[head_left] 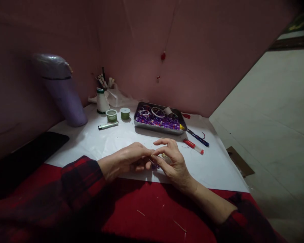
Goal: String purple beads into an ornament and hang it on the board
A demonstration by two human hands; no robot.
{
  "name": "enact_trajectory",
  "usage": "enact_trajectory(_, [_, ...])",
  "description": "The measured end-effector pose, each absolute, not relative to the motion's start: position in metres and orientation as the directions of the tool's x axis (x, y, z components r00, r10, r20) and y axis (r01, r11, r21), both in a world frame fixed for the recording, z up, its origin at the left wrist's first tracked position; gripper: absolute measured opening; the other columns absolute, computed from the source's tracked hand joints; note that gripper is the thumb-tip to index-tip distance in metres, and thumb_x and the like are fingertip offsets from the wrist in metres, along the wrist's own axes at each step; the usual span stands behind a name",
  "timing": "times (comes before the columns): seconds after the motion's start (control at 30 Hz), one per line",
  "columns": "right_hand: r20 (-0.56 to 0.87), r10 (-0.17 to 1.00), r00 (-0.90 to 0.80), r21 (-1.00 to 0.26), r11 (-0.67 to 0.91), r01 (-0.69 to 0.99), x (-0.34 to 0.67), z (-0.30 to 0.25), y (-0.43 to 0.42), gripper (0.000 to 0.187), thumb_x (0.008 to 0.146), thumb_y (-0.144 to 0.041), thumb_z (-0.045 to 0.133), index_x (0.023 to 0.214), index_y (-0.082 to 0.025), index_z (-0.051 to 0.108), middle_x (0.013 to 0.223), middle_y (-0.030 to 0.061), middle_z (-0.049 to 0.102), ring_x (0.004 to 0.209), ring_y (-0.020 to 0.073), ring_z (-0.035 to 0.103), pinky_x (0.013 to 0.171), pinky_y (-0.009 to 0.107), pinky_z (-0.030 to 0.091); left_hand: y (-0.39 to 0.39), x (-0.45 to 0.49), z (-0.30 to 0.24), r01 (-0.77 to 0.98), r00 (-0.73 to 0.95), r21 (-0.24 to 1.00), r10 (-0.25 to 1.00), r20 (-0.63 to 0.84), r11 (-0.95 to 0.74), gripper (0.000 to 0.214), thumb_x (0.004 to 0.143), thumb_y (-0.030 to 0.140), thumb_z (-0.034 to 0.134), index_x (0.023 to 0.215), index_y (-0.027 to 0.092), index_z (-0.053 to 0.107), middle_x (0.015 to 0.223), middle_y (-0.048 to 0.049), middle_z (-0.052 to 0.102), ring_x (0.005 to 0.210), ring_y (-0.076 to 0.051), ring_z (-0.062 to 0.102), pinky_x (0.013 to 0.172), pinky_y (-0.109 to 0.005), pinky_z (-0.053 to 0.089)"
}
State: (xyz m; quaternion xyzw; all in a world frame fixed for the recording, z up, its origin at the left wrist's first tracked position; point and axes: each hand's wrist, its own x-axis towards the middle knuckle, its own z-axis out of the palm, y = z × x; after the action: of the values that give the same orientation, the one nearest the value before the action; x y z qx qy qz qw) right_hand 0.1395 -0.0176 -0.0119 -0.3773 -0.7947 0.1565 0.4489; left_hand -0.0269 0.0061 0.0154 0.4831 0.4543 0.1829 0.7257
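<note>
Both the left hand [135, 157] and right hand [176, 165] are held with fingertips nearly together — what is gripped cannot be told. Purple beads [155, 166] just beneath could be scattered by a loosened pinch.

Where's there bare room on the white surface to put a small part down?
Right side: the white surface looks bare between the right hand, the red-ended tube and its right edge. Another patch lies between the left hand and slim pale tool. It's crowded behind, with the bead tray and white thread cone.
</note>
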Motion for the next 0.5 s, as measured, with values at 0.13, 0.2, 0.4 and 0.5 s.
enact_trajectory(0.13, [0.583,0.738,-0.341,-0.582,0.672,0.459,0.1414,-0.0134,-0.0205,0.011,0.081,-0.015,0.059,0.080,-0.025,0.064,0.107,0.0045,0.053,0.105,0.0221,0.047,0.089,0.042,0.041,0.0078,-0.0217,0.0159,0.185,0.540,0.844,0.665,-0.516,0.504,0.021,0.064,0.025,0.060,0.048,0.014,0.050,0.041,0.0044,0.043,0.031,-0.003,0.026,0.035,-0.022,0.009])
enact_trajectory(0.2, [0.577,0.732,-0.362,-0.574,0.679,0.457,0.1423,-0.0140,-0.0219,0.013,0.080,-0.013,0.059,0.080,-0.025,0.064,0.109,0.0043,0.052,0.106,0.0222,0.047,0.089,0.042,0.041,0.0083,-0.0195,0.0159,0.182,0.539,0.834,0.657,-0.527,0.521,0.020,0.061,0.023,0.060,0.047,0.015,0.048,0.040,0.0050,0.041,0.031,-0.003,0.025,0.035,-0.021,0.009])
enact_trajectory(0.4, [0.582,0.714,-0.388,-0.547,0.697,0.462,0.1431,-0.0099,-0.0259,0.011,0.081,-0.013,0.059,0.080,-0.023,0.063,0.108,0.0050,0.053,0.106,0.0216,0.046,0.093,0.042,0.038,0.0108,-0.0187,0.0136,0.199,0.495,0.833,0.680,-0.540,0.516,0.015,0.057,0.016,0.055,0.046,0.015,0.045,0.038,0.0055,0.037,0.031,-0.003,0.025,0.034,-0.020,0.012])
enact_trajectory(0.5, [0.582,0.719,-0.378,-0.535,0.690,0.488,0.1433,-0.0085,-0.0274,0.010,0.080,-0.013,0.058,0.078,-0.022,0.062,0.107,0.0058,0.054,0.105,0.0222,0.046,0.093,0.042,0.037,0.0115,-0.0185,0.0078,0.187,0.472,0.871,0.736,-0.485,0.454,0.014,0.059,0.016,0.054,0.048,0.015,0.046,0.036,0.0066,0.035,0.029,-0.003,0.024,0.033,-0.020,0.012])
